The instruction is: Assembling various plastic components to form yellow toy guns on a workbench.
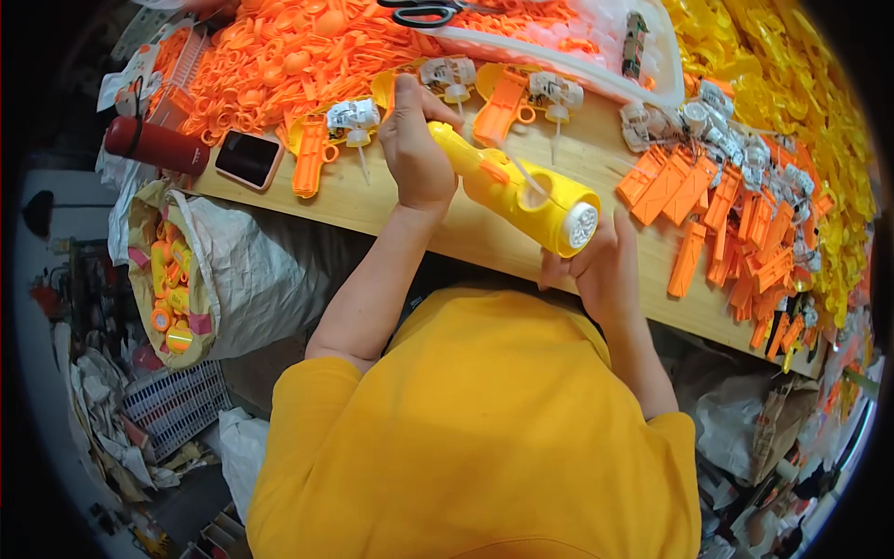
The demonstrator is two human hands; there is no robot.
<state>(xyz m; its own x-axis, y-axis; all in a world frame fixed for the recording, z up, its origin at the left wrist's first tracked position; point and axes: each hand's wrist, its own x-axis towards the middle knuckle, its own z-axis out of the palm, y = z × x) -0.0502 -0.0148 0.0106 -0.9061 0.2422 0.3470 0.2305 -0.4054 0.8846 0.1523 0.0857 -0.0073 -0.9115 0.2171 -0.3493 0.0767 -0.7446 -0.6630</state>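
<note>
A yellow plastic toy gun (507, 191) is held at a slant above the table's front edge. It has an orange trigger-like piece, a thin clear tube in a round side opening and a white patterned disc at its front end. My left hand (419, 154) is closed around its rear end, thumb pointing up. At the disc end my right hand (603, 265) grips it from the side and below, with some fingers hidden behind it. Beyond my left hand lie half-built toy guns (315, 154), with orange handles, white motor units and dangling clear tubes.
Orange parts (289, 65) heap at the far left, yellow shells (782, 74) at the far right. Scissors (424, 13) lie by a white tray (675, 79). Orange handles with motor units (689, 186) cluster right. A red flask (156, 146), phone (249, 160) and filled sack (251, 270) stand left.
</note>
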